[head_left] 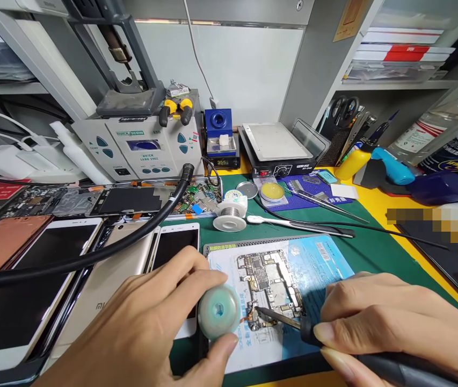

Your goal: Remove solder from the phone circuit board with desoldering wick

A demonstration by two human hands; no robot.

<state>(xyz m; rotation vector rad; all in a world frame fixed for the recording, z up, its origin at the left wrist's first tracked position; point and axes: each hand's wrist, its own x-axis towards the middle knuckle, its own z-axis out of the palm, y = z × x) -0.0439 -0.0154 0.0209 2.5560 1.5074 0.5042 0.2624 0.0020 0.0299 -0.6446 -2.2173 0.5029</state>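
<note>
A round greenish spool (219,312) is held between the thumb and fingers of my left hand (160,312). From the spool a short copper-coloured strip reaches the lower left of a circuit board (277,287). The board lies on a white and blue box (309,263). In my right hand (390,322) is a soldering iron (305,328) with a black handle, its dark tip at the board's lower left part, close to the strip. Whether the tip presses on the strip is too small to tell.
Phones (120,252) lie at the left under a thick black hose (132,247). Behind the box are a solder wire reel (230,217), a yellow paste tin (272,192), tweezers (325,201) and a brush (301,224). A grey station (144,145) and a hot plate (279,145) stand at the back.
</note>
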